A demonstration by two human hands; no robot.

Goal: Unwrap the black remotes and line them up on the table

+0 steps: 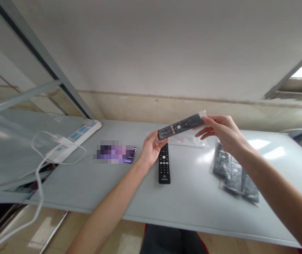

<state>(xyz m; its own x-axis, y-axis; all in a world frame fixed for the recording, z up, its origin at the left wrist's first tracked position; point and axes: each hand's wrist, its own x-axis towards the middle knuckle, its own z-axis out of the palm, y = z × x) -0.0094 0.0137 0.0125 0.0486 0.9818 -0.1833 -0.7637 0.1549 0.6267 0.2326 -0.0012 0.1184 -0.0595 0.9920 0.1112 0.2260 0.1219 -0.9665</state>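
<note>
Grip at both ends of a wrapped remote (180,127)

The left hand (151,150) is clamped on the lower end, while the right hand (223,131) pinches the raised end, where clear film juts out. The wrapped remote sits tilted in the air over the tabletop (193,208), near a loose remote (164,171) and a flat clear bag (189,141). Slick film looks like the main risk — if the right hand's pinch has mostly plastic, the wrapper could slide or tear, dropping that end. Whether those fingertips bear on the remote or only film, I cannot tell. Pulling hard between the hands might split the wrapper too. The right forearm crosses in front of the wrapped packets (236,176) — a low sweep could scatter them. A wide left elbow might nudge the phone (130,155).
</note>
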